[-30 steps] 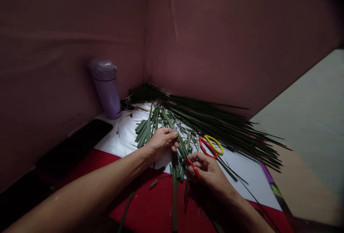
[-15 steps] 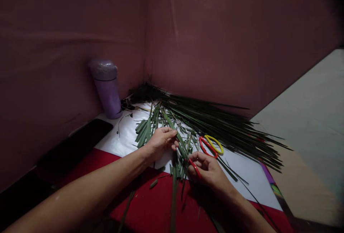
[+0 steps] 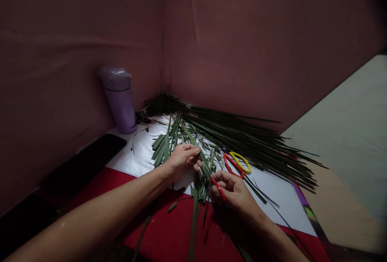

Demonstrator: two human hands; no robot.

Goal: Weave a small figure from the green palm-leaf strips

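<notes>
Between the thumb and fingers of my left hand (image 3: 183,159) is a long green leaf blade (image 3: 205,165), which slants down toward my right hand. Closed around red-handled scissors (image 3: 218,188), my right hand (image 3: 228,187) sits at the leaf's lower part. The scissors' blades are mostly hidden against the leaf. Cut leaf pieces (image 3: 161,149) lie left of and beneath my hands on a white sheet (image 3: 279,189). A second pair of scissors (image 3: 240,162), with one red and one yellow handle loop, rests just beyond my right hand.
A large bundle of long leaves (image 3: 242,133) spreads along the back wall to the right. At left stand a purple tumbler (image 3: 121,107) and, nearer, a dark flat phone-like object (image 3: 87,161). Red cloth (image 3: 169,233) covers the front. Pink walls (image 3: 242,44) close off the back.
My right hand and the red-handled scissors have shifted very slightly along the leaf. My left hand keeps its hold almost in place.
</notes>
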